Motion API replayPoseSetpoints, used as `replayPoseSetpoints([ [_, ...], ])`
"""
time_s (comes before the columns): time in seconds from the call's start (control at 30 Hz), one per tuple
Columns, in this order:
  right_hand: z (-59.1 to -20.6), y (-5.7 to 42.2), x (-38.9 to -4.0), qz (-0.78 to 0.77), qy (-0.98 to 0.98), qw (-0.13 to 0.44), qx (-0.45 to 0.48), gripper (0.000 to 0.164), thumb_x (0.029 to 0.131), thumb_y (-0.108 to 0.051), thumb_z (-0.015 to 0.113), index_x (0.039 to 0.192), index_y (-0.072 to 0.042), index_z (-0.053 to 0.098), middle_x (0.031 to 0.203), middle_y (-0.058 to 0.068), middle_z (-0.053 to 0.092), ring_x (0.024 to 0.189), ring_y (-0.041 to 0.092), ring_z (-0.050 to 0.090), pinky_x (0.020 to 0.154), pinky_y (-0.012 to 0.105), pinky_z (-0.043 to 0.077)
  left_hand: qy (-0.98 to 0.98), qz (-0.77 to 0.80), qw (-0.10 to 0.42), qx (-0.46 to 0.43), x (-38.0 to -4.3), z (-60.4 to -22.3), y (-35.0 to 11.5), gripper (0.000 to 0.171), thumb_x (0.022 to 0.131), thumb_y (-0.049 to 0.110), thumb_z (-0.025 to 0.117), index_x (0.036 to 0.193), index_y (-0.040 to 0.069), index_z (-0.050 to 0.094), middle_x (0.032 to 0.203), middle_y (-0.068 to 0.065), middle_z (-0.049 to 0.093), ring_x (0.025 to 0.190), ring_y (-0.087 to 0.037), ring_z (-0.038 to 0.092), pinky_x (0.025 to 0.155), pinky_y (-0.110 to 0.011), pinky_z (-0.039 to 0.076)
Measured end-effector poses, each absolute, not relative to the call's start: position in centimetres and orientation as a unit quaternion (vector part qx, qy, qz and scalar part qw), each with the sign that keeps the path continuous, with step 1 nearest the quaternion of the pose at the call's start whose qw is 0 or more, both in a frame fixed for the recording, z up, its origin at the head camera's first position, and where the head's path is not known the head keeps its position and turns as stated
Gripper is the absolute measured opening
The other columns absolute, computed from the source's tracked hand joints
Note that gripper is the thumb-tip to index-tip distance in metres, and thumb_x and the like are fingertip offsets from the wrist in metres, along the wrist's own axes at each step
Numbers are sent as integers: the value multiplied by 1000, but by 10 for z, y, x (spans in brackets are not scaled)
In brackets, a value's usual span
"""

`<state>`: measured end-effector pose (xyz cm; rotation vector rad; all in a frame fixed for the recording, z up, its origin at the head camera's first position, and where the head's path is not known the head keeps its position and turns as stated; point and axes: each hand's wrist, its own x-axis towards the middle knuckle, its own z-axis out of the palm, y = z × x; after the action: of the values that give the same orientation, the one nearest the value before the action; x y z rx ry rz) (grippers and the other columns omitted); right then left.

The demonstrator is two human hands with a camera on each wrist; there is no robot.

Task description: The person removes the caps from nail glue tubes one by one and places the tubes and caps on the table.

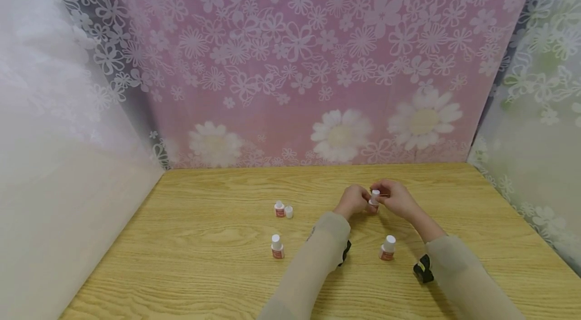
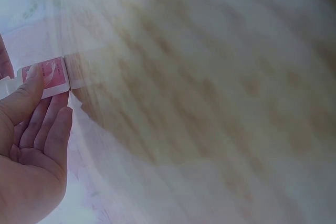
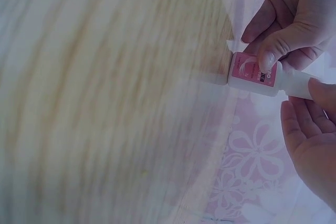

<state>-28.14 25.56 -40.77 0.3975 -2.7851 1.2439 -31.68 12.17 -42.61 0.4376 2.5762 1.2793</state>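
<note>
A small white bottle with a pink-red label point(image 3: 252, 74) stands on the table between my two hands, toward the back right in the head view. My left hand point(image 1: 354, 200) grips its body, the thumb lying over the label point(image 2: 50, 72). At the white cap point(image 3: 299, 85), my right hand point(image 1: 397, 200) pinches with thumb and fingers. The cap appears to sit on the bottle's neck; whether it is loose I cannot tell. Nearest to the hands, a similar capped bottle point(image 1: 387, 248) stands upright in front.
Left of the arms, another capped bottle point(image 1: 277, 247) stands upright. Behind it is an uncapped bottle point(image 1: 279, 210) with a white cap point(image 1: 289, 212) beside it. The wooden table point(image 1: 204, 269) ends at a pink floral curtain point(image 1: 272, 108), with pale sheets on both sides.
</note>
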Motion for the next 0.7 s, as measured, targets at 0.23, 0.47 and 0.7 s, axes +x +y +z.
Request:
replayPoseSetpoints([
  [0.23, -407, 256, -281, 413, -900, 24, 137, 22, 85, 7, 52, 106, 10, 53, 103, 25, 55, 96, 39, 53, 76, 44, 44, 884, 430, 112, 142, -318, -429, 124, 15, 64, 14, 79, 66, 9, 66, 61, 6, 55, 56, -7, 44, 51, -21, 38],
  [0.47, -407, 257, -280, 421, -895, 18, 145, 24, 85, 5, 52, 108, 10, 52, 105, 26, 54, 98, 39, 52, 77, 43, 44, 891, 415, 107, 149, -320, -430, 125, 16, 63, 15, 80, 65, 9, 66, 60, 7, 55, 57, -7, 44, 52, -20, 37],
  [0.7, -406, 257, -279, 405, -903, 33, 139, 34, 84, -8, 60, 111, 10, 51, 104, 24, 55, 95, 39, 52, 76, 45, 44, 892, 410, 105, 156, -320, -429, 123, 13, 64, 15, 80, 68, 10, 68, 63, 8, 57, 60, -6, 45, 55, -20, 38],
])
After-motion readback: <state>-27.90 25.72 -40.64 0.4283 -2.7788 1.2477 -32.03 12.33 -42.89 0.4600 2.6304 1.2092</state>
